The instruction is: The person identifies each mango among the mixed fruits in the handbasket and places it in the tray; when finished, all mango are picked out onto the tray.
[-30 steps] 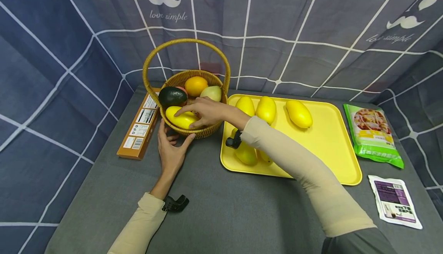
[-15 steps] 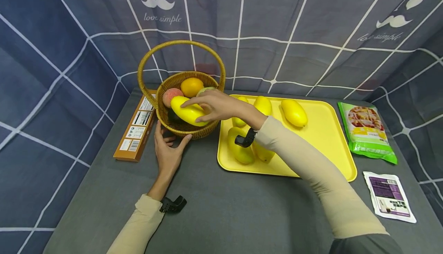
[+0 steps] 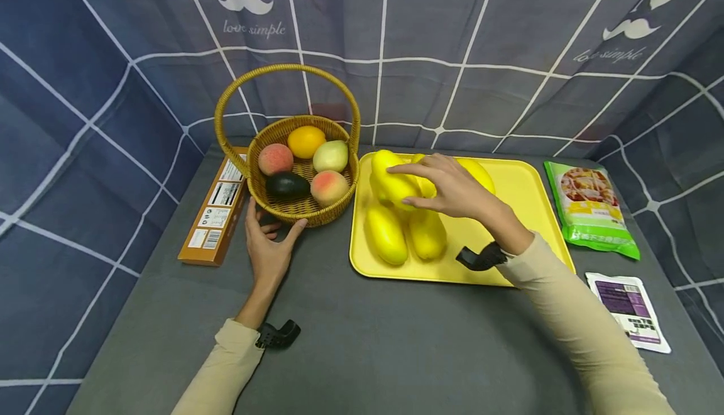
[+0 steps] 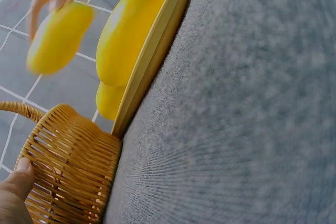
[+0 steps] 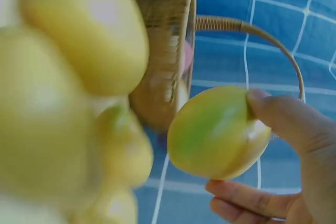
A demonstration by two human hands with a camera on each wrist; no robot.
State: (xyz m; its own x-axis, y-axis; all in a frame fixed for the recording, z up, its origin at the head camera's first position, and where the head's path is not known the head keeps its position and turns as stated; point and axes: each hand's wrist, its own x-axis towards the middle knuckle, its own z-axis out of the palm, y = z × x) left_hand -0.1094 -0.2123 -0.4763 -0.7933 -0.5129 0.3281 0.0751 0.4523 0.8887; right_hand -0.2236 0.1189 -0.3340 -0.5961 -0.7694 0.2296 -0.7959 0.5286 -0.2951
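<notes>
In the head view, my right hand (image 3: 455, 185) grips a yellow mango (image 3: 390, 179) above the left part of the yellow tray (image 3: 509, 239). Thumb and fingers pinch this mango (image 5: 215, 135) in the right wrist view, where a greenish patch shows. More mangoes (image 3: 387, 232) lie on the tray, some partly hidden by the hand. My left hand (image 3: 270, 251) holds the near side of the wicker basket (image 3: 322, 217), its thumb against the wall in the left wrist view. Inside are an avocado (image 3: 287, 185), two peaches (image 3: 330, 187), an orange (image 3: 306, 142) and a pale green fruit (image 3: 330, 155).
A long orange-brown box (image 3: 213, 220) lies left of the basket, whose tall handle (image 3: 287, 69) arches upward. Right of the tray are a green food packet (image 3: 591, 207) and a white-purple pouch (image 3: 629, 309). A tiled-pattern curtain (image 3: 418, 19) stands behind the grey table (image 3: 362, 352).
My right hand has lifted the mango out of the basket and carried it right, over the tray. The avocado has settled lower in the basket. My left hand stays at the basket.
</notes>
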